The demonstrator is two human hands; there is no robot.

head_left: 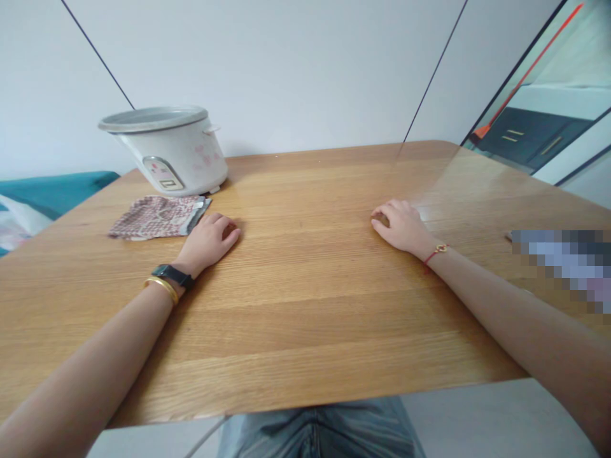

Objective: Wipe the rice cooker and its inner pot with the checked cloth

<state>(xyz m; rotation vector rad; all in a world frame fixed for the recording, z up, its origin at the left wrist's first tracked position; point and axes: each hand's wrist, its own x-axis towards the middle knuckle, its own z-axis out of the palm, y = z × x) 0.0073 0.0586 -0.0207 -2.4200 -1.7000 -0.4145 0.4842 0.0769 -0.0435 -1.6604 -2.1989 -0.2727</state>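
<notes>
My left hand (210,239) rests on the wooden table (305,286), its fingers loosely curved and the thumb apart from them. It holds nothing. Just beyond it lies a folded red-and-white patterned cloth (155,217) with a grey edge, close to my knuckles. Behind the cloth stands a white rice cooker (191,159) with pink flower prints, its lid off; the inside cannot be seen well. On the right side of the table, my right hand (398,224) also rests, fingers bent and thumb apart, with no object in it.
A white wall (305,70) rises behind the table. At the right edge lies a blurred-out flat item (563,257). A teal chair back (57,191) with a plastic bag (21,226) stands at the left. The table's front edge runs above my lap.
</notes>
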